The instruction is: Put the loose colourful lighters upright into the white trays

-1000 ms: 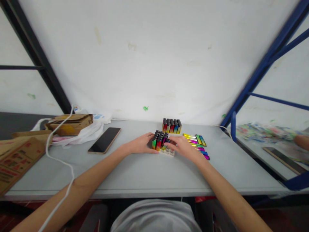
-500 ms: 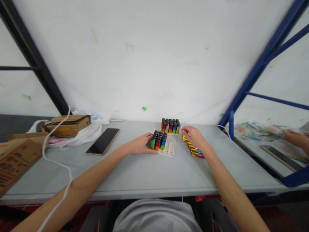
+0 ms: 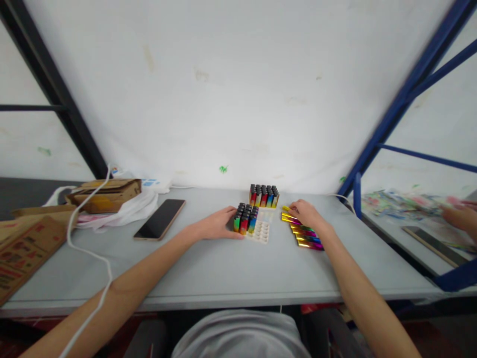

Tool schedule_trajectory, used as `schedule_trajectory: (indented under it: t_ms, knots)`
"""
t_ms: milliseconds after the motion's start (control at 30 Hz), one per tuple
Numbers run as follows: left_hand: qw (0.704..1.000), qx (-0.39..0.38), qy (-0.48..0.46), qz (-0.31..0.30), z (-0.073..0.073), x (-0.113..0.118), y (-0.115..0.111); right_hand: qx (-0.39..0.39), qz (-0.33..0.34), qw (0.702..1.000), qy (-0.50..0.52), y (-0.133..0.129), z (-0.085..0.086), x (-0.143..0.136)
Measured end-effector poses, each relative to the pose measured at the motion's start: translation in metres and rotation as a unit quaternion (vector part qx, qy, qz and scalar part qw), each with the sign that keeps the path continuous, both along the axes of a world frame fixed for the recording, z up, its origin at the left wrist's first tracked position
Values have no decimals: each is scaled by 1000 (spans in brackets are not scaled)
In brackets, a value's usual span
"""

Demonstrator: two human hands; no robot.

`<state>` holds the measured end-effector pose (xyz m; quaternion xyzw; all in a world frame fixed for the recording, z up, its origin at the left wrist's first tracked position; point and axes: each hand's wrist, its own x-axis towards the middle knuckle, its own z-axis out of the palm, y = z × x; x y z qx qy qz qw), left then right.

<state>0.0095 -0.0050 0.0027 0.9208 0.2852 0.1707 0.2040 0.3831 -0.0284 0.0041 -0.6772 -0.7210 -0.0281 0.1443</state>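
Head view shows the row of loose lighters (image 3: pixel 303 233) lying flat under the right hand (image 3: pixel 306 215), whose fingers rest on the far ones; a closed grasp cannot be told. Just left of it, the left hand (image 3: pixel 219 223) presses, fingers open, against the white tray (image 3: pixel 261 231), half filled with upright lighters (image 3: pixel 246 219). Steadying the tray this way seems wise while one lighter is pinched alone.

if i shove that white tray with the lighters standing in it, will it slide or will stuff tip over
The white tray looks thin and light on a smooth table, so it would probably slide easily. The lighters stand tall and narrow, filling only its left part, so a sharp push might topple some. The left hand rests against that side, which likely steadies it.
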Motion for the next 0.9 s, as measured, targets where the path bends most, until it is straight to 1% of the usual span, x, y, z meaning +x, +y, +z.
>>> schedule_trajectory:
  t_ms: [67,133,233,300,367,433,533,633,667,733,800,833,867,900]
  knots:
    - [1000,-3,-1,-1,1,0,-1,26,7,999,23,-2,4,-2]
    - [1000,-3,0,-3,2,0,-1,76,18,993,93,-4,10,-6]
    - [1000,2,9,-3,2,1,-1,139,25,967,212,-8,17,-18]
    - [1000,5,13,-2,0,1,0,151,43,944,291,-10,18,-29]
    - [1000,6,9,1,-1,1,0,123,75,921,361,-12,17,-41]
    - [1000,6,7,2,-1,0,1,76,106,907,400,-15,15,-54]
    - [1000,3,7,2,-2,0,1,29,137,898,418,-20,12,-71]
    - [1000,1,-8,-5,-2,0,1,-8,182,885,429,-23,11,-84]
    - [1000,0,-14,-8,-2,0,1,-20,197,877,439,-24,10,-87]
    - [1000,-6,-19,-12,-1,0,1,-40,212,851,478,-24,7,-92]
    - [1000,-9,-17,-10,-1,0,1,-60,206,822,527,-24,3,-97]
    - [1000,-10,-16,-9,-1,1,1,-63,198,817,539,-24,1,-99]
    - [1000,-10,-15,-9,-1,1,0,-52,187,826,530,-24,0,-100]
    - [1000,-10,-14,-9,0,1,0,-27,171,844,508,-24,-2,-102]
